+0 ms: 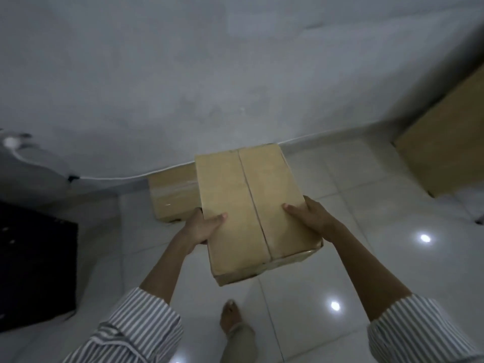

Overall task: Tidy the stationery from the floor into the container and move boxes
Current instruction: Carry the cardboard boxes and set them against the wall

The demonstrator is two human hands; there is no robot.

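A closed brown cardboard box (pixel 251 203) with a centre seam hangs in the air above the white tiled floor, carried in both hands. My left hand (pixel 203 225) grips its left side, thumb on top and fingers underneath. My right hand (pixel 310 216) grips its right side in the same way. A second, taped cardboard box (pixel 171 195) lies on the floor against the wall, just behind and left of the carried box. No stationery or container shows in view.
A grey wall (pixel 209 74) rises straight ahead with a white cable (pixel 104 177) along its base. A black block (pixel 34 265) stands at the left. A light wooden panel (pixel 450 142) stands at the right. My bare foot (pixel 231 317) is on the tiles below the box.
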